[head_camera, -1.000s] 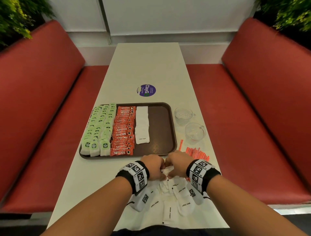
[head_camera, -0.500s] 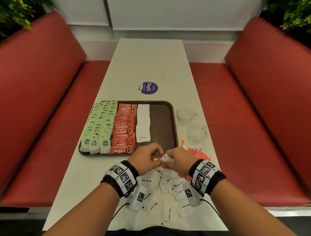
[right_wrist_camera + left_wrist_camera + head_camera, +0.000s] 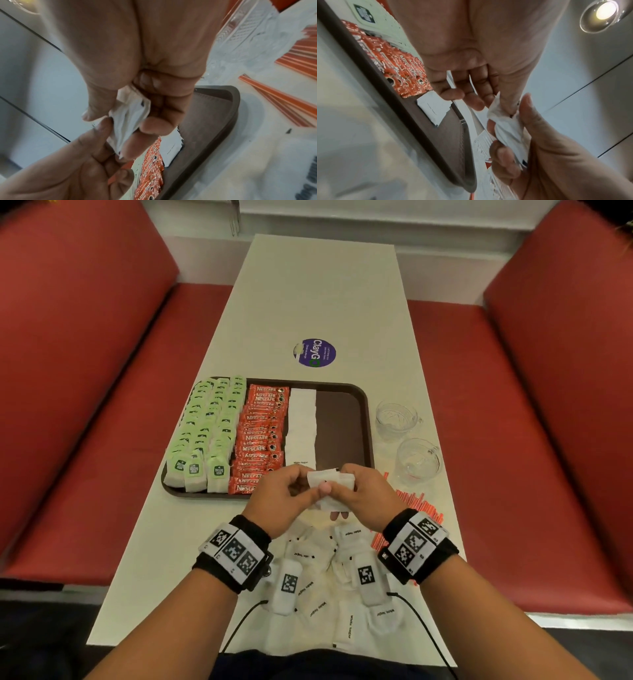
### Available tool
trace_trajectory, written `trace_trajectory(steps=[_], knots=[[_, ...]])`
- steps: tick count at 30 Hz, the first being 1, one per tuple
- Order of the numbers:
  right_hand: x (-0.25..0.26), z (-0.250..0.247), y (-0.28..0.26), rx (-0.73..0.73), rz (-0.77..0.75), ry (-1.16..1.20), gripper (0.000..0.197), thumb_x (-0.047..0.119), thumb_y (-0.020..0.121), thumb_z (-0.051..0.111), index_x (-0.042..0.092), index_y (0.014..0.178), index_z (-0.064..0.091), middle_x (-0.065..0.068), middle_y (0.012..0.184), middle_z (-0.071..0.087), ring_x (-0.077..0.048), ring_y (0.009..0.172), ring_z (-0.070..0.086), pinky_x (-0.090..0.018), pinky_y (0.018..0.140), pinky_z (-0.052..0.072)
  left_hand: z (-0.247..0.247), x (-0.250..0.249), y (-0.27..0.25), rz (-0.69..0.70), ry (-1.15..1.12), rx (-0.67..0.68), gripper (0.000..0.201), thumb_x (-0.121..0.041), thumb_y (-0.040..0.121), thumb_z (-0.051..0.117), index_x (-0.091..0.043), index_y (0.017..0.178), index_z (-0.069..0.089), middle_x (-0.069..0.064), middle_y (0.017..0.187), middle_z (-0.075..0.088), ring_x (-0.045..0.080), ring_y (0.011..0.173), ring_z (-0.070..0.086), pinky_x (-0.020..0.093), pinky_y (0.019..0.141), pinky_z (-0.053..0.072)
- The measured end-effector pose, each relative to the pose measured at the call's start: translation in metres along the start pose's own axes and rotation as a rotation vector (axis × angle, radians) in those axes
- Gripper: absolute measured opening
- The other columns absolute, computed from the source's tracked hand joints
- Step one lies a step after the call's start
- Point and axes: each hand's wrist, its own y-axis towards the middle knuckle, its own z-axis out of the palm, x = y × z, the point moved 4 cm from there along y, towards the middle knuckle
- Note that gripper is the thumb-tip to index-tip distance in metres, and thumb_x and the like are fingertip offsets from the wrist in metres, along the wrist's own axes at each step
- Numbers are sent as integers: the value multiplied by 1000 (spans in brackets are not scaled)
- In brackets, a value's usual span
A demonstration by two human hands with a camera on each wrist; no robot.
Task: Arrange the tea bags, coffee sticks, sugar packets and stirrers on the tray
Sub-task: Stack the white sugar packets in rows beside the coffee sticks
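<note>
Now both hands hold a small bunch of sugar packets (image 3: 330, 486) just above the near edge of the tray (image 3: 346, 426). The right hand (image 3: 368, 496) pinches it with curled fingers; the left hand (image 3: 284, 498) seems to grip its end. Packets are light, soft paper, so hold them by the flat sides, gently.

Brown tray (image 3: 346, 405) on table: green tea bags (image 3: 209, 433) in rows at left, orange coffee sticks (image 3: 262, 440) stacked beside them, white sugar packets (image 3: 302, 426) in 1 column next; right strip bare. Small bunch of sugar packets (image 3: 330, 486) pinched between my fingers above tray's near edge. Loose sugar packets (image 3: 318, 577) heaped near me. Orange stirrers (image 3: 416, 503) lie right of tray.
</note>
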Motion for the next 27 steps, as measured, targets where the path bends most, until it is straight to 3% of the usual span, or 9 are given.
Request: trace_trajectory(steps=[3, 5, 8, 10, 14, 17, 20, 22, 27], knots=[[-3, -4, 1, -49, 10, -8, 33, 32, 84, 79, 9, 77, 57, 9, 60, 60, -4, 52, 58, -25, 51, 46, -11, -4, 4, -7, -56, -44, 12, -18, 87, 76, -17, 98, 71, 3, 94, 76, 20, 89, 72, 46, 84, 59], [-7, -7, 2, -77, 24, 9, 34, 25, 83, 81, 15, 69, 52, 13, 57, 60, -2, 52, 55, -20, 53, 43, -22, -4, 9, 1, -37, -91, 14, -18, 89, 73, -18, 103, 70, 0, 97, 76, 18, 91, 72, 42, 86, 58], [-8, -9, 5, -84, 5, 129, 29, 9, 91, 71, 10, 78, 45, -5, 79, 76, -18, 68, 70, -27, 63, 52, -37, 2, 19, 12, 83, -123, 12, -25, 92, 68, -27, 104, 69, -4, 98, 72, 17, 91, 68, 38, 82, 57], [-10, -10, 11, -74, 8, 233, 17, 0, 96, 58, 8, 91, 44, -9, 83, 73, -23, 66, 67, -31, 63, 53, -39, 2, 24, 39, 211, -66, 14, -19, 93, 66, -30, 102, 68, -13, 98, 69, 6, 91, 64, 29, 83, 53], [-13, -9, 24, -51, -48, -19, 19, 28, 92, 71, 31, 107, 60, 13, 99, 65, -2, 80, 59, -27, 77, 50, -29, -3, 27, 53, 309, 40, 17, -20, 90, 72, -33, 99, 70, -16, 91, 67, -2, 80, 59, 19, 75, 48], [-13, -1, 31, -23, -58, -146, 14, 30, 89, 74, 25, 101, 69, 3, 86, 69, -6, 70, 59, -28, 66, 48, -25, -5, 29, 53, 239, 15, 20, -17, 87, 75, -35, 95, 69, -13, 86, 69, -1, 70, 58, 15, 68, 48], [-16, 4, 37, -22, -47, -188, 12, 30, 91, 71, 21, 100, 71, 1, 83, 70, -13, 69, 61, -34, 66, 50, -25, -2, 34, 30, 254, 21, 19, -17, 86, 76, -32, 95, 69, -10, 86, 70, -1, 67, 58, 18, 67, 49], [-19, 6, 43, -4, -13, -226, 15, 30, 94, 67, 19, 101, 72, 1, 86, 71, -11, 71, 60, -31, 67, 47, -29, 4, 42, -9, 312, -13, 20, -20, 86, 77, -32, 97, 67, -9, 88, 70, 4, 71, 60, 24, 71, 51], [-24, 3, 62, -36, 64, -391, 29, 29, 101, 55, 16, 124, 67, -2, 128, 65, -18, 118, 57, -25, 99, 38, -42, 23, 66, -180, 511, -161, 25, -26, 83, 78, -30, 100, 60, -9, 87, 62, 13, 78, 59, 29, 74, 47]])
